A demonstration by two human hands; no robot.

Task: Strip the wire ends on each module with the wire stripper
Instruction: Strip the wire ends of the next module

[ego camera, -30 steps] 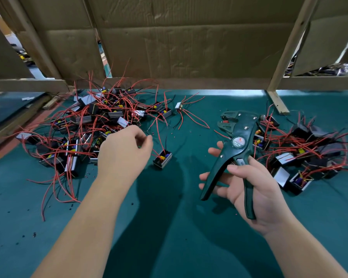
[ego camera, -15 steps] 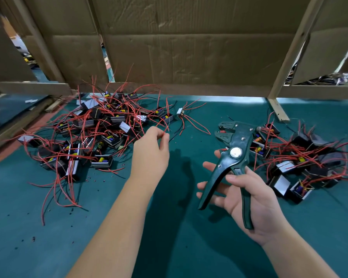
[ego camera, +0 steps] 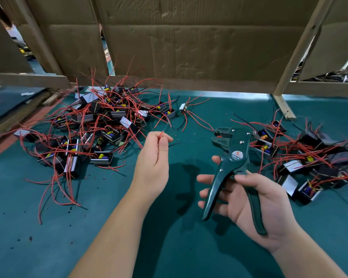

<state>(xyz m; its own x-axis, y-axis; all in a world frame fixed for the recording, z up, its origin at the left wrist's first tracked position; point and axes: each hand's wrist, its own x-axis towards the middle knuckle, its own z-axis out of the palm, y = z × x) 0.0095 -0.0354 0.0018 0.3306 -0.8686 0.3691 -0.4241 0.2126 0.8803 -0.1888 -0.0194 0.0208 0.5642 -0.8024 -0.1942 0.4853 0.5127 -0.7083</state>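
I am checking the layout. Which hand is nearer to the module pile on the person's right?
Right. The right hand, gripping the wire stripper, is just left of that pile. The left hand, pinching a red wire, is farther left, beyond the stripper.

Creased cardboard fills 12 o'clock. A wooden post leans at 2 o'clock. Green mat spreads toward 7 o'clock.

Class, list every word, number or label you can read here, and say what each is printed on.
"W01A": on the round badge of the wire stripper gripped by the right hand.
Finer print under it on the badge: too small to read.
Modules in both piles: no legible markings.
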